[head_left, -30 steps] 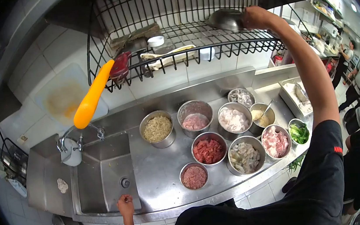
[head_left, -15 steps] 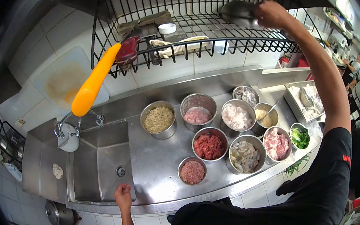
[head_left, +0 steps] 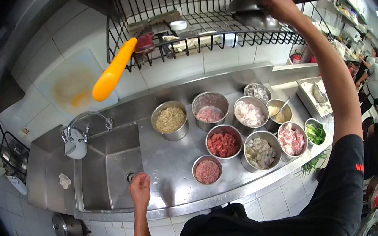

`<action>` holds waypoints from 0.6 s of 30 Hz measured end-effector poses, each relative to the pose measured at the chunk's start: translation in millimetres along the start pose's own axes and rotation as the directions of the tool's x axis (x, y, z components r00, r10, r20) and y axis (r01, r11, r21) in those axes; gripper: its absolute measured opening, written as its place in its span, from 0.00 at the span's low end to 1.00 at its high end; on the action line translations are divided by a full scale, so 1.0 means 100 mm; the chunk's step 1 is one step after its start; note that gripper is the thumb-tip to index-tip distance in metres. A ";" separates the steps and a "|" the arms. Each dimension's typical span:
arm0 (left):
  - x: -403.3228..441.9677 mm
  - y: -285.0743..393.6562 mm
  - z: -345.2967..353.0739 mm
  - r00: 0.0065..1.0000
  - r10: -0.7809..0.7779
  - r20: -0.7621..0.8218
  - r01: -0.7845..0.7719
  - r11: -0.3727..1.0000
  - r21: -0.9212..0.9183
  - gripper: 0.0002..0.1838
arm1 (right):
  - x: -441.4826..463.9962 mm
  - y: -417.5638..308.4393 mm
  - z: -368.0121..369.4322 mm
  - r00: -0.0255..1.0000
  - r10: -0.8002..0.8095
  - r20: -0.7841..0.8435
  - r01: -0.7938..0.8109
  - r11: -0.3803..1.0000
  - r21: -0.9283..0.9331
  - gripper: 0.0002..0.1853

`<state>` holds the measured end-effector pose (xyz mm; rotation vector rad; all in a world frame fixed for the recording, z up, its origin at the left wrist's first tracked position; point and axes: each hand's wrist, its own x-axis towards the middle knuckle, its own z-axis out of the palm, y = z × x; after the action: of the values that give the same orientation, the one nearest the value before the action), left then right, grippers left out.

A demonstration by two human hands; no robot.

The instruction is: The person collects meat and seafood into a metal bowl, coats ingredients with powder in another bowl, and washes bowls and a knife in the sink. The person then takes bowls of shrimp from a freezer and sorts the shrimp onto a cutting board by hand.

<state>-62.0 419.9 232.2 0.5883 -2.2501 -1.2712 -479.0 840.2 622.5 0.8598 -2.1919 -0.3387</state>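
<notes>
Up on the wire rack (head_left: 215, 16), my right hand (head_left: 281, 9) has its fingers closed on the rim of a round, shallow metal bowl (head_left: 244, 4). A second shiny metal bowl (head_left: 257, 21) sits just under it; my fingers partly hide both. My left hand (head_left: 140, 189) is over the right edge of the sink (head_left: 107, 172), its fingers curled in, with nothing visible in them. The drain is partly hidden behind it. Nearest on the counter is a metal pot of minced meat (head_left: 207, 170).
Several metal pots stand on the steel counter (head_left: 169, 189), among them red meat (head_left: 223, 145), shrimp (head_left: 262, 152) and green vegetables (head_left: 315, 132). A tray (head_left: 316, 97) stands at right. An orange handle (head_left: 113, 73) juts from the rack above the tap (head_left: 81, 122). People are at far right.
My right hand has raised the upper bowl a little, so a second bowl shows beneath it. My left hand has moved right and up. The view has shifted slightly.
</notes>
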 end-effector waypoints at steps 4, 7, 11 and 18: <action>-0.12 -0.01 -0.10 0.999 -0.026 0.020 0.026 0.999 -0.018 0.07 | -0.05 -0.09 -0.05 0.948 0.202 0.248 -0.193 0.979 -0.061 0.09; -0.23 -0.14 -0.21 0.995 -0.085 0.048 0.085 0.996 -0.012 0.08 | -0.07 -0.02 -0.03 0.936 0.249 0.248 -0.238 0.969 -0.072 0.08; -0.33 -0.18 -0.33 0.990 -0.133 0.045 0.134 0.991 -0.022 0.08 | -0.01 -0.17 -0.18 0.931 0.177 0.320 -0.199 0.979 0.036 0.09; -0.39 -0.12 -0.36 0.991 -0.132 0.002 0.132 0.991 -0.026 0.08 | 0.01 -0.30 -0.08 0.903 0.142 0.406 -0.192 0.978 0.086 0.07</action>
<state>-8.2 413.5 230.3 0.7384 -2.2222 -1.3623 -459.5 817.8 614.5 0.7053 -2.6718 -0.3169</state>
